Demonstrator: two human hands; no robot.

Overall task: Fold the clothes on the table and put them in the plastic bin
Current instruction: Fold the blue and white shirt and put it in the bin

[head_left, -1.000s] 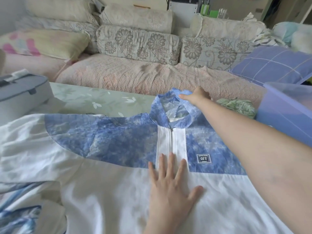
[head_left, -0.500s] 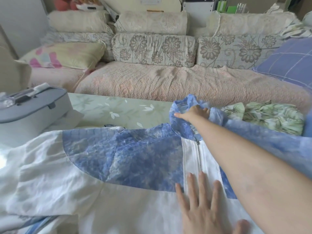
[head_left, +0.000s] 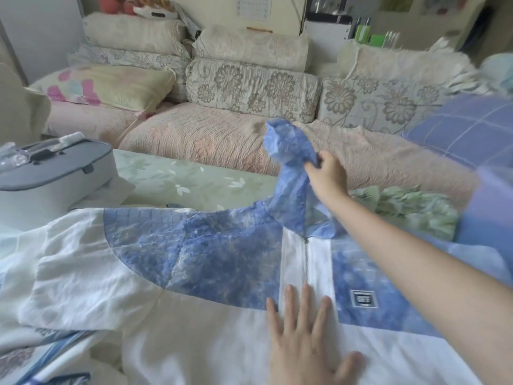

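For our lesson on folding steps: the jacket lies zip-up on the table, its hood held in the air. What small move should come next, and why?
Probably lower the hood and lay it flat over the chest of the jacket. The right hand grips the hood above the collar, while the left hand presses flat on the front beside the zip, pinning it for that fold.

jacket (head_left: pixel 172 262) on table (head_left: pixel 177 182); case (head_left: pixel 50 182) left, sofa (head_left: pixel 222 140) behind
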